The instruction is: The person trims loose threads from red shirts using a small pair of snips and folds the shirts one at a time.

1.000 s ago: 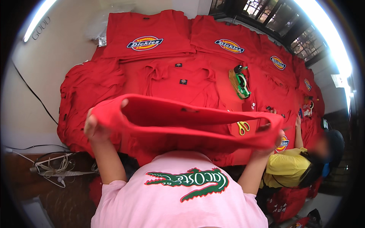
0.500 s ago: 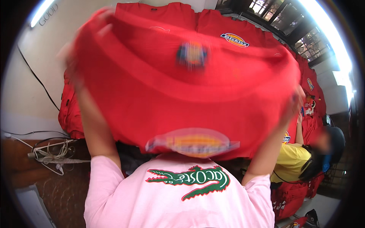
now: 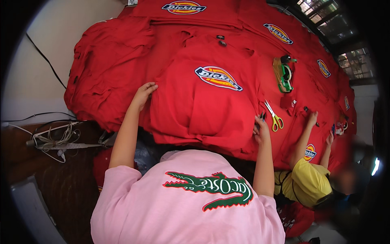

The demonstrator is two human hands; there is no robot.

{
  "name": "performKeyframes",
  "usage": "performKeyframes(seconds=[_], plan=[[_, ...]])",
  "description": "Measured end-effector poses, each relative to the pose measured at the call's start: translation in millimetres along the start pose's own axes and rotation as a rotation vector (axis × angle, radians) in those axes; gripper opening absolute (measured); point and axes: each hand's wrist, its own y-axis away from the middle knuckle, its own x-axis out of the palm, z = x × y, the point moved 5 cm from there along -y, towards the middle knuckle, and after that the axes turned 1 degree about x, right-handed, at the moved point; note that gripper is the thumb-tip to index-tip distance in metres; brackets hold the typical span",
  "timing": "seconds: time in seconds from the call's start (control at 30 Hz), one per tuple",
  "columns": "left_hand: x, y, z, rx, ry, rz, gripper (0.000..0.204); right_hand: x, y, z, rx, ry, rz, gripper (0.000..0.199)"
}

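A red T-shirt (image 3: 211, 110) with a blue, white and yellow oval chest logo lies on the red garments before me, its neck end away from me. My left hand (image 3: 144, 94) pinches its left side edge between thumb and fingers. Lower down, on the opposite side, my right hand (image 3: 261, 128) is closed at the shirt's right edge. A small dark pointed thing shows by its fingertips, too small to name. Yellow-handled scissors (image 3: 274, 116) lie open-bladed just right of that hand.
A green tape dispenser (image 3: 285, 75) rests on the shirts farther right. Crumpled red garments (image 3: 109, 73) are heaped at left. A co-worker in yellow (image 3: 304, 181) handles red shirts at right. Tangled white cables (image 3: 61, 138) hang on the left side.
The shirt was raised and spread in the air, blurred by motion; now it lies flat on the pile. Both hands have come down and closer together, still at its edges.
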Motion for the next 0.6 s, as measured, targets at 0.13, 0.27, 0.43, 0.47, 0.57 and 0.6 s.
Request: performKeyframes(seconds=[0.13,0.27,0.43,0.47,0.57,0.6], plan=[[12,16,4,0.068,0.151,-0.050,0.050,-13,-12,-15,-0.001,0.159,0.178,0.011],[52,23,-49,0.396,0.115,-0.183,0.048,26,-25,-4,0.167,0.074,0.260,0.016],[39,-13,-52,0.335,-0.731,-0.209,0.041,85,-35,3,0.079,0.195,0.189,0.027],[43,-14,-62,0.314,-0.886,-0.210,0.040,72,-46,11,-0.073,0.423,0.171,0.026],[17,-19,-66,0.225,-0.905,-0.006,0.042,40,-55,42,-0.483,0.970,0.035,0.027],[-17,-27,-45,0.361,-0.601,0.006,0.038,37,-48,60,-0.589,1.061,-0.038,0.029]])
